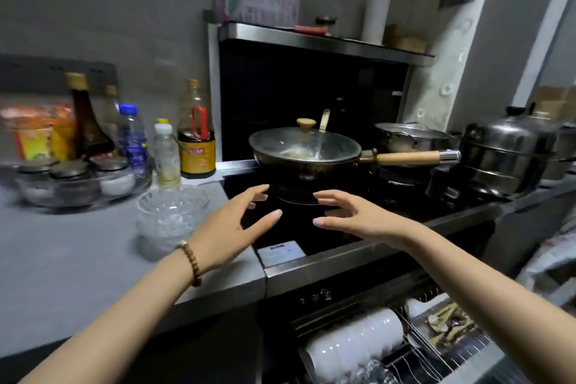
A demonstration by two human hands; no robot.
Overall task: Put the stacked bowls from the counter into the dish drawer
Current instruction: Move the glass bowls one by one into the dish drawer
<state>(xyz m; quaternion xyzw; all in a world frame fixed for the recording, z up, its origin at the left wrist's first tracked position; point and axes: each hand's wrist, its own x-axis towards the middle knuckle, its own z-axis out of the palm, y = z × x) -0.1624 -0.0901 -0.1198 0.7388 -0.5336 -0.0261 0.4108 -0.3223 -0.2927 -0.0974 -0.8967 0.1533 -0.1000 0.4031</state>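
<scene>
Stacked glass bowls on the grey counter, close to its right edge beside the black cooktop, partly blurred, count unclear. Dish drawer pulled open below, cut off by the frame bottom; white bowls racked on edge inside, utensils at right hard to make out. Lidded wok behind. Left hand and right hand above the cooktop, fingers spread, empty, facing each other, just right of the bowls.
</scene>
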